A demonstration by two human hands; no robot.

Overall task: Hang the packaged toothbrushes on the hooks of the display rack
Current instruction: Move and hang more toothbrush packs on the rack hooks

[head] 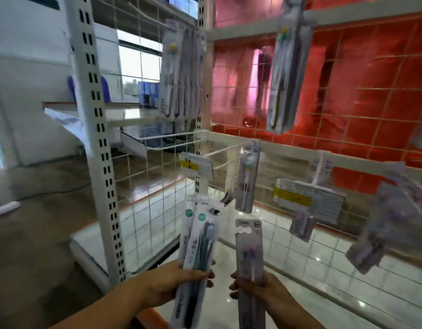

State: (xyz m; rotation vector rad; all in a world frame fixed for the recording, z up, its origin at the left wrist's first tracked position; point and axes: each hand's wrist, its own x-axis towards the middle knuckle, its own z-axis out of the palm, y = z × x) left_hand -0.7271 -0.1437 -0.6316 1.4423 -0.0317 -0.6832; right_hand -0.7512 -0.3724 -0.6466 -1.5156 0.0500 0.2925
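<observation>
A white wire-grid display rack (157, 176) with slotted metal uprights fills the view, blurred. Packaged toothbrushes already hang on it: a thick bunch (181, 72) high above the left fingers, one pack (288, 67) high above the right fingers, and a single pack (246, 179) on a white wire hook (229, 153) just above both hands. The left hand (172, 281) grips a fan of clear toothbrush packs with teal round stickers (198, 241), fingers curled round their lower part. The right hand (260, 288) pinches one clear pack with a purple-tinted brush (249, 255), upright, fingers clamped on its lower half.
</observation>
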